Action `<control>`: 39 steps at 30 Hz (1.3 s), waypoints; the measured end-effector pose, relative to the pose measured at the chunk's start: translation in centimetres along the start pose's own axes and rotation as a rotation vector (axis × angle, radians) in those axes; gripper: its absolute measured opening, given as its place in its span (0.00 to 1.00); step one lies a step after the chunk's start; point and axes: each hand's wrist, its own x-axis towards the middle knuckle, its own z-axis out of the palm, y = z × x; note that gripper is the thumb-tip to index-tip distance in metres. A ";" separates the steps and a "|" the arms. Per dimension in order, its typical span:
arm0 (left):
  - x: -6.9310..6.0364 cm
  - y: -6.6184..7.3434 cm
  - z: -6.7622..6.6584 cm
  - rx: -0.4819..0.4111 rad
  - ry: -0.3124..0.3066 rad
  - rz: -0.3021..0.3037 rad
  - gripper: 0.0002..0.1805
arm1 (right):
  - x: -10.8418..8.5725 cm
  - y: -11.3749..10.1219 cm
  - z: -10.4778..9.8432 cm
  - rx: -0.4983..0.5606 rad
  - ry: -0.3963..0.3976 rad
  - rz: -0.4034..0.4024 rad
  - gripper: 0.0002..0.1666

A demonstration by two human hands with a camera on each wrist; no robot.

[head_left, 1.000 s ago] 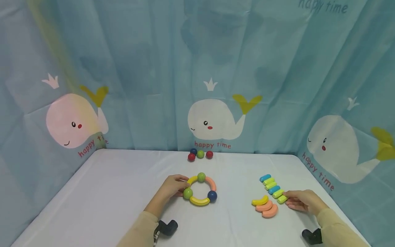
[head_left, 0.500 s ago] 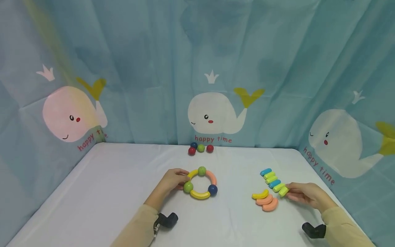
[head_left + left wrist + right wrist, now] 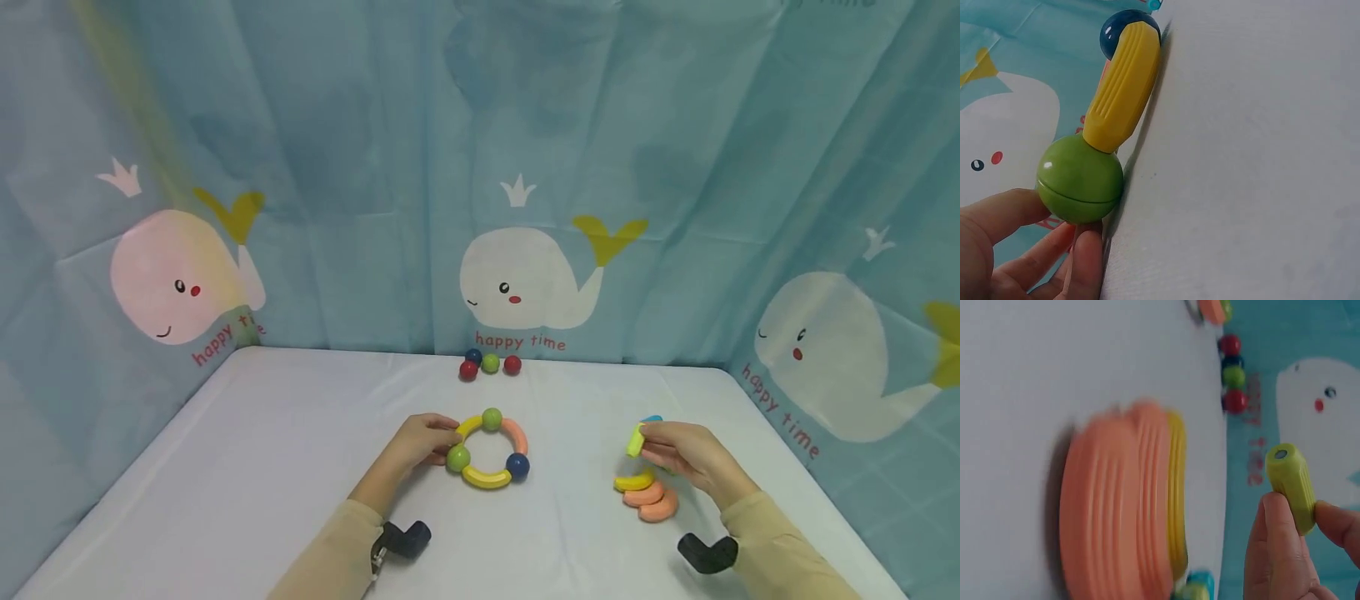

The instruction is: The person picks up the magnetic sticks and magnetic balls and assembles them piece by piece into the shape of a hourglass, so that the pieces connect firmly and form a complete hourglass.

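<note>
A ring of curved yellow and pink sticks (image 3: 486,477) joined by green and blue balls lies on the table. At its left side my left hand (image 3: 422,440) holds the green ball (image 3: 1080,179), its fingertips against the ball in the left wrist view. My right hand (image 3: 693,454) pinches a short yellow-green magnetic stick (image 3: 1291,487) between thumb and fingers, a dark magnet dot at its end. That stick is raised above the table. Beneath the hand, the row of blue and green short sticks (image 3: 652,418) is mostly hidden.
One yellow and two pink curved sticks (image 3: 658,506) lie close together in front of the right hand. Red, green and blue balls (image 3: 491,363) sit at the table's back edge. A blue whale-print curtain (image 3: 360,208) hangs behind and at the sides.
My right hand has picked up the yellow-green stick from the near end of the row and moved it left and farther back. The left hand stays at the ring.
</note>
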 end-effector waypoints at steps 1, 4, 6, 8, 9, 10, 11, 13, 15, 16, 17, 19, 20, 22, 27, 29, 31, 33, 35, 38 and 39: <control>0.0 0.0 0.0 0.002 -0.003 0.002 0.19 | 0.1 0.0 0.7 0.004 -0.014 -0.008 0.37; 0.1 0.1 0.0 -0.006 -0.013 0.014 0.19 | 0.2 -0.3 2.4 0.019 -0.034 -0.019 0.38; 0.1 0.2 0.0 -0.016 -0.015 0.021 0.19 | 0.3 -0.5 3.4 -0.014 -0.035 -0.020 0.39; 0.1 0.3 0.0 -0.021 -0.015 0.025 0.19 | 0.4 -0.8 4.5 -0.038 -0.038 -0.033 0.39; 0.2 0.3 0.0 -0.021 -0.013 0.026 0.18 | 0.5 -1.0 5.0 -0.032 -0.041 -0.040 0.39; 0.2 0.3 0.0 -0.020 -0.012 0.028 0.19 | 0.7 -1.2 5.5 -0.016 -0.043 -0.045 0.38; 0.2 0.3 -0.1 -0.018 -0.009 0.028 0.19 | 0.8 -1.3 6.1 -0.013 -0.051 -0.059 0.37; 0.3 0.4 -0.1 -0.011 0.000 0.022 0.19 | 1.1 -1.6 7.2 0.037 -0.061 -0.072 0.34; 0.3 0.4 -0.1 -0.008 0.006 0.015 0.18 | 1.5 -1.8 8.4 0.071 -0.057 -0.060 0.33; 0.3 0.4 -0.1 -0.009 0.007 0.013 0.18 | 1.6 -1.8 8.9 0.067 -0.048 -0.055 0.32; 0.3 0.5 -0.1 -0.011 0.008 0.008 0.18 | 1.8 -1.8 9.5 0.061 -0.037 -0.057 0.30; 0.3 0.5 -0.1 -0.013 0.010 -0.001 0.18 | 2.0 -1.7 10.5 0.056 -0.026 -0.059 0.28; 0.2 0.4 -0.1 -0.014 0.011 -0.005 0.18 | 2.1 -1.6 11.1 0.055 -0.023 -0.067 0.27; 0.1 0.4 -0.2 -0.011 0.012 -0.016 0.18 | 2.1 -1.4 12.0 0.046 -0.025 -0.086 0.24; -0.1 0.1 -0.2 -0.007 0.001 -0.036 0.18 | 2.2 -0.8 13.6 0.036 -0.029 -0.101 0.22; -0.1 0.0 -0.2 -0.008 -0.004 -0.035 0.18 | 2.2 -0.6 13.9 0.035 -0.023 -0.100 0.21; -0.1 -0.1 -0.2 -0.009 -0.006 -0.035 0.18 | 2.3 -0.4 14.2 0.041 -0.021 -0.095 0.20; -0.1 -0.2 -0.2 -0.008 -0.007 -0.039 0.18 | 2.4 -0.3 14.3 0.045 -0.024 -0.092 0.20; -0.1 -0.3 -0.2 -0.007 -0.005 -0.040 0.18 | 2.5 -0.2 14.4 0.055 -0.028 -0.091 0.20; -0.1 -0.3 -0.4 -0.011 -0.008 -0.026 0.18 | 2.5 -0.2 14.4 0.064 -0.028 -0.091 0.21; -0.1 -0.3 -0.4 -0.015 -0.010 -0.021 0.18 | 2.5 -0.2 14.4 0.062 -0.029 -0.089 0.21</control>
